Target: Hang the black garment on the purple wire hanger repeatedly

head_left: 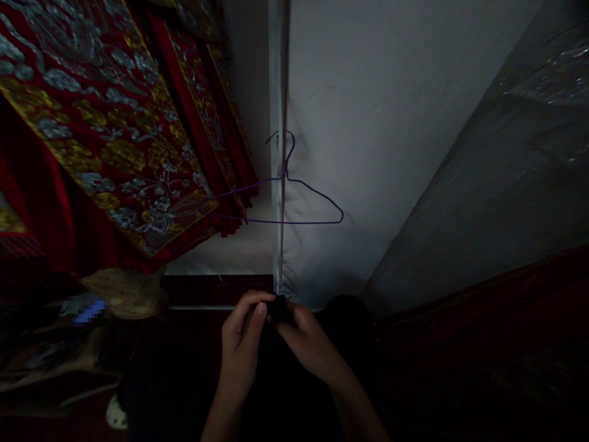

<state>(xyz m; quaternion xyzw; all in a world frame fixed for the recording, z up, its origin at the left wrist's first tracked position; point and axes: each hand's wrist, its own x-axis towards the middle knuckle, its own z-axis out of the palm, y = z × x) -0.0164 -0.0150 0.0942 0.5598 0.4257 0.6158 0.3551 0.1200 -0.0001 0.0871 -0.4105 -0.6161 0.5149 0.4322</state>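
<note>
Below the hanger (304, 223), the left hand (240, 325) and right hand (314, 342) come together over a small dark thing (282, 310). The right hand is clamped on it between thumb and fingers; the left has its fingertips curled to the edge, though I cannot tell whether they pinch it. Holding it between them, close to the body, probably keeps something so small steady and within sight.

The hanger bears nothing and seems to hang from a fixing on the pale strip (278, 80) behind it, which would keep it upright and within reach. Left of the hanger, the embroidered cloth (119, 123) slants down and overlaps its end, perhaps hung up to keep its folds off the floor.

Gloom hides much. The dark thing merges with the dark clothing below the hanger, so its shape and material are unclear. Right of the hanger, a sheet (460, 184) with a plastic-like shine runs out of view. Far below left, a bundle (131, 294) sits in shadow and a pale shoe (116, 414) shows only in part.
</note>
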